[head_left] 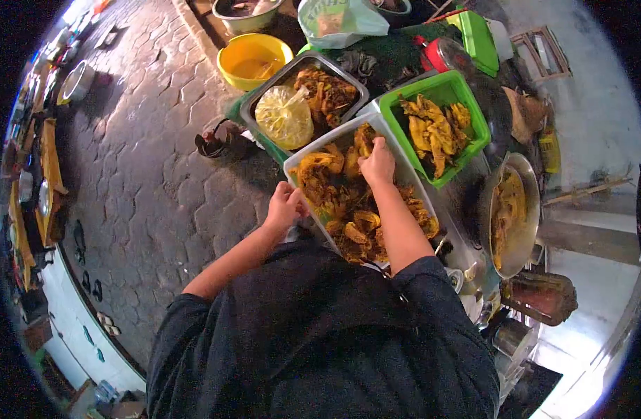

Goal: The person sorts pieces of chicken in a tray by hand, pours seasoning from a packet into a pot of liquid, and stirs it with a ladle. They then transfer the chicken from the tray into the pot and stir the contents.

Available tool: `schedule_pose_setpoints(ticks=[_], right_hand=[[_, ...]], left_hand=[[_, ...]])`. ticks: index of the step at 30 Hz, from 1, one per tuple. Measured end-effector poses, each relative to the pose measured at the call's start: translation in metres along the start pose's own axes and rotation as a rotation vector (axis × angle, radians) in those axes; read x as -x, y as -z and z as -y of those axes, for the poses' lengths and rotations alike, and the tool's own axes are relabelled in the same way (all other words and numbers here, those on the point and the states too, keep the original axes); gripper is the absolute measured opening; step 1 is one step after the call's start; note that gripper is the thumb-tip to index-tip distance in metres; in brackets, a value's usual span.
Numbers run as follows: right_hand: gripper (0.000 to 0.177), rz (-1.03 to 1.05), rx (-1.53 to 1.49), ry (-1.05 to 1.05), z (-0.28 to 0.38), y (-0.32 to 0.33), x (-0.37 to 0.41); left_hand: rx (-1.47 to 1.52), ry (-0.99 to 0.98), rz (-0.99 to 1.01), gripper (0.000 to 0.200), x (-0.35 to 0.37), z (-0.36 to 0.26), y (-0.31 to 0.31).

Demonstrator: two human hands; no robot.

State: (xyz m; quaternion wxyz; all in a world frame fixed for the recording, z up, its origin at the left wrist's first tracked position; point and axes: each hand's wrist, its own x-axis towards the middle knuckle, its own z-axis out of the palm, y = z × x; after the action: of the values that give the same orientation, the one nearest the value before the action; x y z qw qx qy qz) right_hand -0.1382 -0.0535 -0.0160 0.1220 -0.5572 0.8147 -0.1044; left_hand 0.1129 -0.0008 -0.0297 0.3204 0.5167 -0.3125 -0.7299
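A clear plastic container (424,187) full of yellow-brown chicken pieces (327,185) lies in front of me. My left hand (285,205) is at its left rim, fingers bent together; what they grip, if anything, is too small to tell. Over the container's far part, my right hand (378,165) has its fingers closed on a dark chicken piece (364,140). A green basket (482,129) with more yellow chicken stands to the right. Beyond the container is a metal tray (245,112) holding dark chicken and a plastic bag of something pale yellow (284,119).
A yellow bowl (254,59) and a white-green plastic bag (341,21) are at the back. To the right sits a large pan (533,209) with food in liquid. A red-lidded pot (446,54) stands behind the basket. Paving (146,140) extends left.
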Motion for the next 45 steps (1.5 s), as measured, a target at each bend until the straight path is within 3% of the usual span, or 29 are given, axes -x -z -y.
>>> schedule_pose_setpoints(ticks=[3, 8, 18, 21, 26, 28, 32, 35, 38, 40, 42, 45], right_hand=[[0.049, 0.030, -0.040, -0.065, 0.000, 0.003, 0.001], [0.049, -0.129, -0.136, 0.058, -0.007, -0.004, 0.005], [0.044, -0.170, -0.235, 0.223, -0.012, 0.010, 0.024], [0.047, -0.071, -0.492, 0.159, -0.002, 0.028, 0.031], [0.043, -0.116, -0.758, 0.187, -0.010, 0.044, 0.015], [0.037, 0.026, -0.832, 0.027, -0.013, 0.060, 0.011], [0.033, -0.001, -1.313, 0.002, -0.005, 0.106, 0.015], [0.039, -0.032, -1.225, -0.079, -0.010, 0.130, 0.017], [0.042, -0.111, -0.945, -0.197, -0.048, 0.142, 0.023], [0.041, -0.135, -0.928, -0.129, -0.058, 0.183, 0.041], [0.041, -0.228, -0.478, -0.108, -0.077, 0.214, 0.059], [0.043, -0.357, -0.244, -0.227, -0.132, 0.257, 0.084]], left_hand=[[0.054, -0.027, 0.004, 0.016, -0.001, 0.001, 0.001], [-0.022, -0.017, -0.022, 0.016, -0.002, 0.003, 0.002], [0.025, 0.026, 0.000, 0.018, 0.000, -0.001, 0.000], [0.009, 0.017, 0.024, 0.020, -0.002, 0.000, 0.002], [0.024, 0.035, 0.027, 0.020, 0.003, -0.009, -0.001], [0.010, 0.038, 0.018, 0.019, 0.001, -0.008, -0.001], [0.013, 0.042, -0.008, 0.017, -0.002, -0.004, -0.002], [-0.069, -0.053, -0.036, 0.017, -0.003, -0.002, -0.001], [0.010, 0.009, 0.007, 0.019, -0.002, -0.005, -0.001], [0.034, -0.009, 0.021, 0.019, -0.005, -0.002, 0.000], [0.028, -0.022, 0.060, 0.019, -0.006, -0.001, 0.001], [0.025, -0.014, 0.085, 0.019, -0.008, -0.001, 0.008]])
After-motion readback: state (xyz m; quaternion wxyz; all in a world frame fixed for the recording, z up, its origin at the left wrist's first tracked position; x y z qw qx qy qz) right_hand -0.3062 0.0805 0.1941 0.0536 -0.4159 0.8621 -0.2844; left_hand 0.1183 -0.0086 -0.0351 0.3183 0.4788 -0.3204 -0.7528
